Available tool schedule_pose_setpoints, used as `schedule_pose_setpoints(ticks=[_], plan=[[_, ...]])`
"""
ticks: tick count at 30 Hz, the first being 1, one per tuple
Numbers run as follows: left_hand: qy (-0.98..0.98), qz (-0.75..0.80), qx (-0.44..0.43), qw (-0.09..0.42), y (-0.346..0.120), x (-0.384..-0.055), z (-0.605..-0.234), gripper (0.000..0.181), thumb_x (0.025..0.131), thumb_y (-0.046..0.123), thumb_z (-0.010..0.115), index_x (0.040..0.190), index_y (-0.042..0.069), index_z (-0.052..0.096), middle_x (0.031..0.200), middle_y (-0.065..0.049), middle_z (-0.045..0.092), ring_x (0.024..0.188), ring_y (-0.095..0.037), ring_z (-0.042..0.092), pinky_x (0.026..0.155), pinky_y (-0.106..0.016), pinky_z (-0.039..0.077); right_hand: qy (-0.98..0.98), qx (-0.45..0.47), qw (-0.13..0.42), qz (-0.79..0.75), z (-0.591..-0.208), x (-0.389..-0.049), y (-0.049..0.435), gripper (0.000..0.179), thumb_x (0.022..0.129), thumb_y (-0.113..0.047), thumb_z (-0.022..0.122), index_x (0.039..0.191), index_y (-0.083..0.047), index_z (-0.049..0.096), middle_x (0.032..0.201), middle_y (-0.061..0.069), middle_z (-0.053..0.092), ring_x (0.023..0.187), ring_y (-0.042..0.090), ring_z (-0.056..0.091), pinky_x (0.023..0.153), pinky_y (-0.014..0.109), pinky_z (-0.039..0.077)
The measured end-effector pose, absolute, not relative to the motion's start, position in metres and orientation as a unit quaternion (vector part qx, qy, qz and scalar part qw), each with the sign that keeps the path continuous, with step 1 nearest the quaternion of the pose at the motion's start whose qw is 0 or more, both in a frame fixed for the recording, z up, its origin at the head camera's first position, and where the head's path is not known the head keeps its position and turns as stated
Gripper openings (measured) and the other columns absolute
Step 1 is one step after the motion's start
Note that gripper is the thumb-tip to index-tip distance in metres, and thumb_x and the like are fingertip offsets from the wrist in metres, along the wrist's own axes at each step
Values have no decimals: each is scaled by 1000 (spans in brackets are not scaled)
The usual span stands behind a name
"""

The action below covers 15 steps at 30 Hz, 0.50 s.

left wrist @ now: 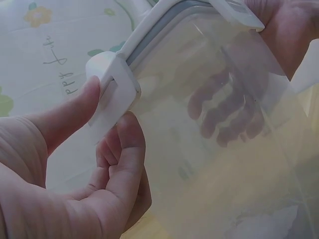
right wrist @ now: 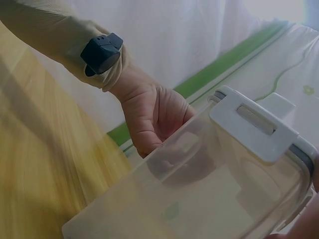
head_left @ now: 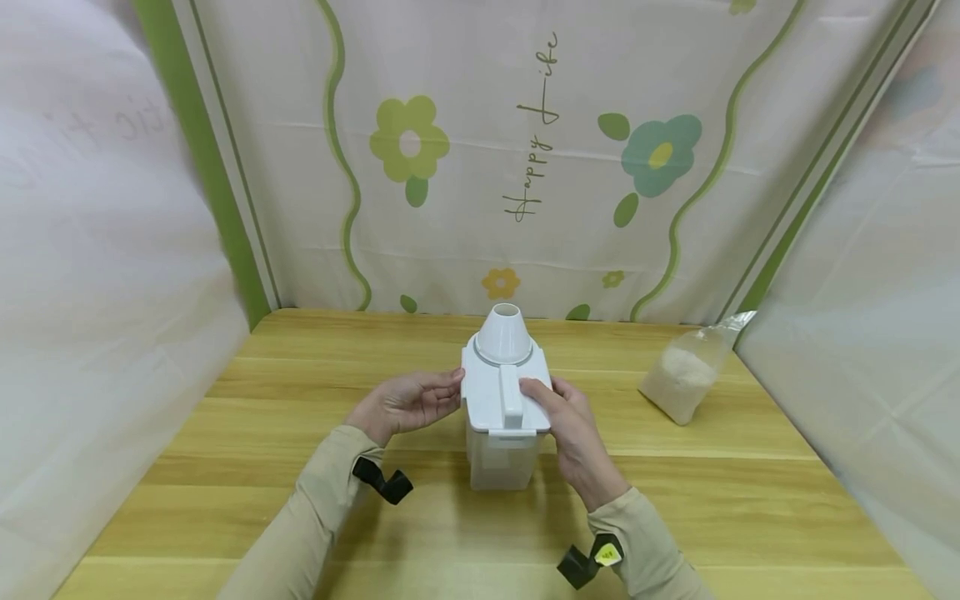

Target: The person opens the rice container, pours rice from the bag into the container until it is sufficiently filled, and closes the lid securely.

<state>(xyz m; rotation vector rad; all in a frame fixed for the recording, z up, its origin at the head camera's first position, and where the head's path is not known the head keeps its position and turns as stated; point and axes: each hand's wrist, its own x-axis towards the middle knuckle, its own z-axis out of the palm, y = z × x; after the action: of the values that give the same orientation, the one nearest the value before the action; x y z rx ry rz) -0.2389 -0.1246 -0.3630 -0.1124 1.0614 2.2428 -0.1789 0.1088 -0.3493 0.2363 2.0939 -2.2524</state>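
Note:
A clear plastic storage container [head_left: 504, 465] stands upright in front of me under a white lid [head_left: 483, 404]. The lid carries a cone-shaped spout [head_left: 504, 333] at the far end and a raised handle [head_left: 511, 400]. My left hand [head_left: 408, 406] is at the left side, pinching a white side latch [left wrist: 119, 89] between thumb and forefinger. On the opposite side my right hand [head_left: 576, 429] grips the container, its thumb over the lid's edge and its fingers showing through the wall. Another white latch [right wrist: 254, 127] sits on the near end.
A clear bag of pale grains [head_left: 684, 379] stands on the wooden table [head_left: 405, 525] to the right, toward the back. Patterned curtains [head_left: 450, 242] hang behind and on both sides of the table. Each wrist wears a black strap mount [head_left: 382, 482].

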Motion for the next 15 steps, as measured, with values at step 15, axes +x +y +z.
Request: schedule_pose_setpoints(ticks=[15], plan=[[422,848,-34,318,-125,-237,-362,18,88,0,73,105,-4,67,101,-16,67,91,-22,67,94,-33,51,693,83,33,-715,-347,-178,108,60,87,-31,73,135,0,54,113,12,64,96,20,60,83,30,48]])
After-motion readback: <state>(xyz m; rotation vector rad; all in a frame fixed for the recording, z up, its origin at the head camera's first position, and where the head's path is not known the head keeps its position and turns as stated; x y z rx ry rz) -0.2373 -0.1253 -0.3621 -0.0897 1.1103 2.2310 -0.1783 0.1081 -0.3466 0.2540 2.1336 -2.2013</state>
